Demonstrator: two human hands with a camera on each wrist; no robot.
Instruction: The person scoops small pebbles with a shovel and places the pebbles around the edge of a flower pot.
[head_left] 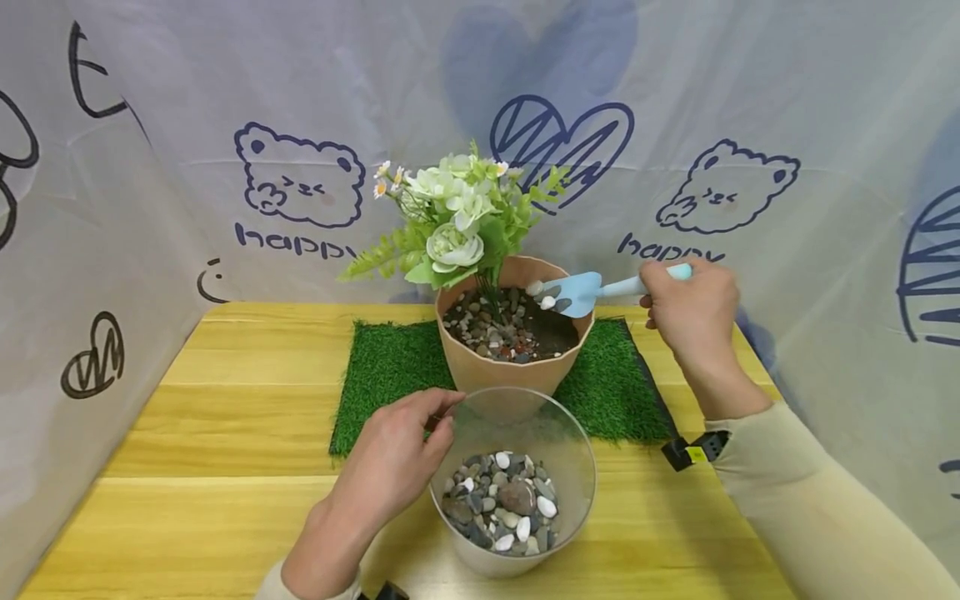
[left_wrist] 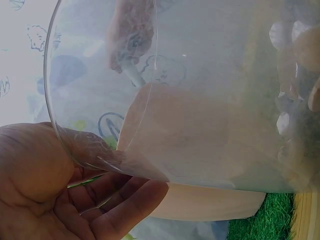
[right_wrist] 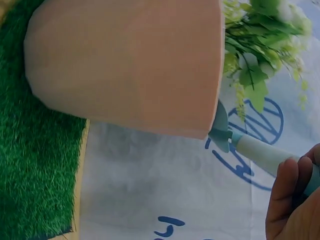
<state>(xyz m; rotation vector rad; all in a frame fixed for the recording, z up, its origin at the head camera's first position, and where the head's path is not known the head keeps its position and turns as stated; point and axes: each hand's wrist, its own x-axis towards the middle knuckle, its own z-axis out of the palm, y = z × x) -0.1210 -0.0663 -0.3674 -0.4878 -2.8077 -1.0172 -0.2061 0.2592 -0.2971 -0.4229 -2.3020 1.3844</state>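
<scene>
My right hand (head_left: pixel 692 310) grips the pale handle of a light blue garden trowel (head_left: pixel 581 295). A few pebbles lie on the blade, which tilts over the right part of an orange-brown flower pot (head_left: pixel 517 375). Pebbles (head_left: pixel 487 325) cover the pot's left side, and dark soil (head_left: pixel 557 333) shows at the right. White flowers (head_left: pixel 454 247) with green leaves stand in it. My left hand (head_left: pixel 397 454) pinches the rim of a clear container (head_left: pixel 573 467) by its left side. Inside sit grey and white pebbles (head_left: pixel 517 497). In the right wrist view the pot wall hides most of the blade.
The pot stands on a green turf mat (head_left: pixel 397 367) on a yellow wooden table (head_left: pixel 225 433). A printed cloth (head_left: pixel 420 83) hangs behind the table and along its sides. The clear container stands in front of the pot, near my body.
</scene>
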